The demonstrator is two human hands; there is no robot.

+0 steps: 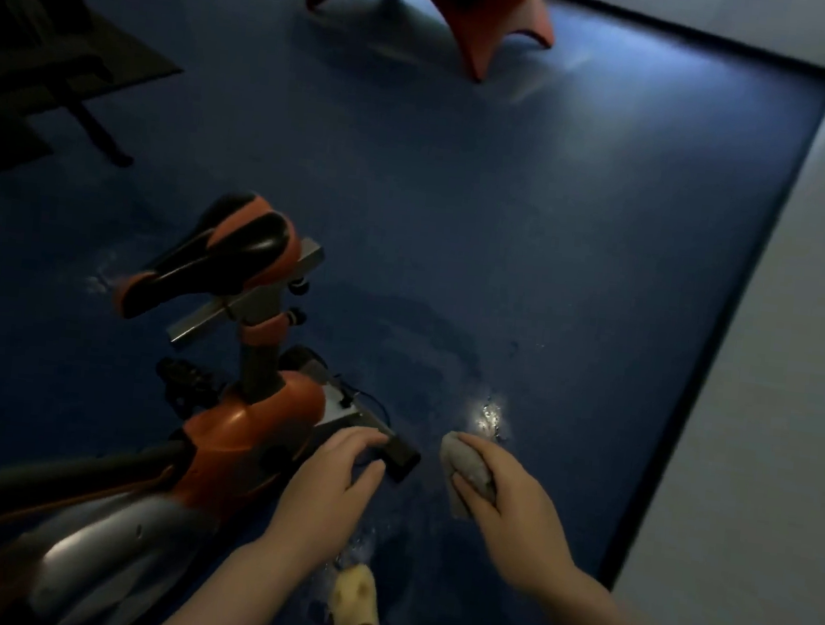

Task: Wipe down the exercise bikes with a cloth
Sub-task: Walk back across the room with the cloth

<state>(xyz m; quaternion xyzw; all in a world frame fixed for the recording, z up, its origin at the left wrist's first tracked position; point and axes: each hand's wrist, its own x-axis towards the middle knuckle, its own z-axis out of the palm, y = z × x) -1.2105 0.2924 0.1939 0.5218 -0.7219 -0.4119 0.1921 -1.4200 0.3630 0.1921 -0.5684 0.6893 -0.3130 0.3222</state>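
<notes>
Nearest to me, my foot in a pale slipper (pixel 355 609) stood on the blue floor (pixel 555 275), between my two forearms. The floor there showed wet patches and a bright glint just beyond my right hand (pixel 499 492).

My right hand's grip was closed around the cloth (pixel 468 469), a grey bunched wad, with one end protruding forward past the fingers and a flap hanging below the palm. The hand hung clear of the bike, touching nothing else.

My left hand (pixel 334 476) lay with fingers spread and loosely curled over the rear stabiliser bar (pixel 399 454) of the exercise bike (pixel 248 427); its grip held nothing that I could confirm, resting on the bar rather than clamped.

The relation that mattered: the bar's black end cap lay just to the left of the cloth, between my two hands, and the bar's long axis ran from that cap away to the left and slightly forward, under the orange housing. The left hand was nearer the bar, but the cloth hand was only just beside the cap. I judged the next wipe would need the right hand to travel leftward along that axis.

Farther off, the saddle (pixel 219 253) stood raised on its post, unwiped as far as I could tell. Well beyond, an orange-legged frame (pixel 483 32) stood near the far wall.
</notes>
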